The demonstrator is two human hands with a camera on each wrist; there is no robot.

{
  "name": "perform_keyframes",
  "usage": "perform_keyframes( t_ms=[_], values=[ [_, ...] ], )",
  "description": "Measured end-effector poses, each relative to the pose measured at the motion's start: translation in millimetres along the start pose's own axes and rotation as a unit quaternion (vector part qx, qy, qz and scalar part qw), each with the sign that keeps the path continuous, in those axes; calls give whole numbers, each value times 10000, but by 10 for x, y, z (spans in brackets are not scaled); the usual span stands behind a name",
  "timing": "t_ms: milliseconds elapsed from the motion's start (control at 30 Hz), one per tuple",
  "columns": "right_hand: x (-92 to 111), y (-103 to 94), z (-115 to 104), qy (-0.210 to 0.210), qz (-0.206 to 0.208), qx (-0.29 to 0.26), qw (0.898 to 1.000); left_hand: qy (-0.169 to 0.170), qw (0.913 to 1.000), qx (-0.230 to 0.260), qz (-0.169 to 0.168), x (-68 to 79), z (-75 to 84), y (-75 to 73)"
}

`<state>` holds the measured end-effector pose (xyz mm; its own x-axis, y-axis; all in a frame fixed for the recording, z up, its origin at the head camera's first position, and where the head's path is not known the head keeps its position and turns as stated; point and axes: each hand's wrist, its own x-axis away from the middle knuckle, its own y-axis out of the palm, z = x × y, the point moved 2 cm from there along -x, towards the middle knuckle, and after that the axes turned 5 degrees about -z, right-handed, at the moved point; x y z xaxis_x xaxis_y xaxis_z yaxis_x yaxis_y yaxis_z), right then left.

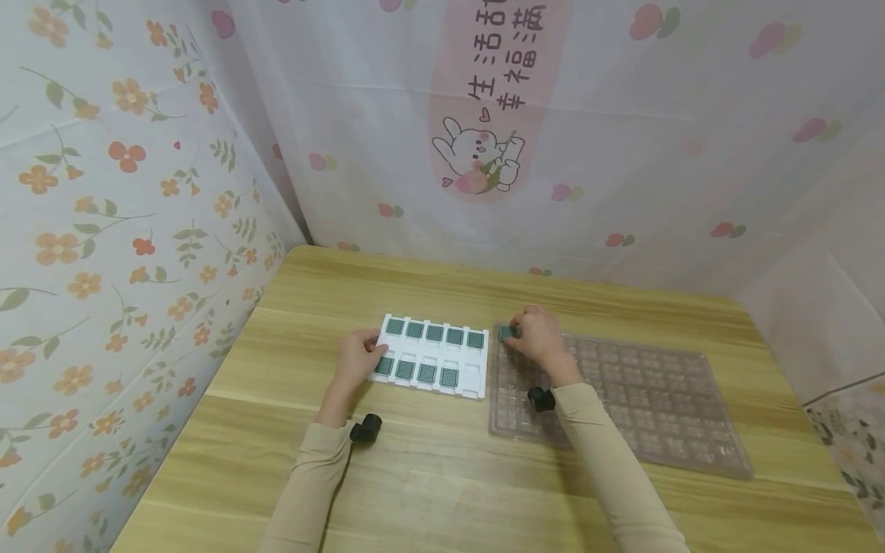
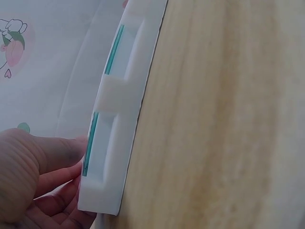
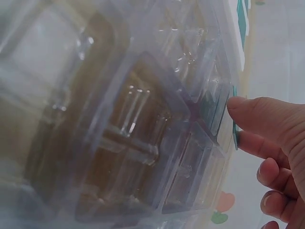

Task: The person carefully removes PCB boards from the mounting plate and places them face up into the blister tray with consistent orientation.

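Left hand [image 1: 356, 359] is gripping left end of white tray [image 1: 474, 361], right hand [image 1: 542, 338] is pinching green square piece [image 1: 506, 332] at far left corner of clear compartment tray [image 1: 657, 399], nine similar pieces [image 1: 434, 332] are sitting in white tray, both trays are resting on wood-grain table [image 1: 429, 468]

Wood-grain table [image 1: 442, 484] has white tray [image 1: 473, 378] on L, just beside clear multi-compt tray [image 1: 650, 399] on R

two hands [image 1: 358, 356] [image 1: 541, 336], two trays [image 1: 473, 374] [image 1: 646, 399], chips [image 1: 434, 332] (ten)
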<state>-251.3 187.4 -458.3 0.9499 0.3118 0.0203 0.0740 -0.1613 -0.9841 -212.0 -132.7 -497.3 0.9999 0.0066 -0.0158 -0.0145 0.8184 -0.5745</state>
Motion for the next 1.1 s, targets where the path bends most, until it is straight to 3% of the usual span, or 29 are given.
perform_keyframes(
  t_ms=[1100],
  values=[
    [36, 15, -4, 28, 131, 5, 9999, 117, 9999, 65, 6, 13, 9, -8]
  ],
)
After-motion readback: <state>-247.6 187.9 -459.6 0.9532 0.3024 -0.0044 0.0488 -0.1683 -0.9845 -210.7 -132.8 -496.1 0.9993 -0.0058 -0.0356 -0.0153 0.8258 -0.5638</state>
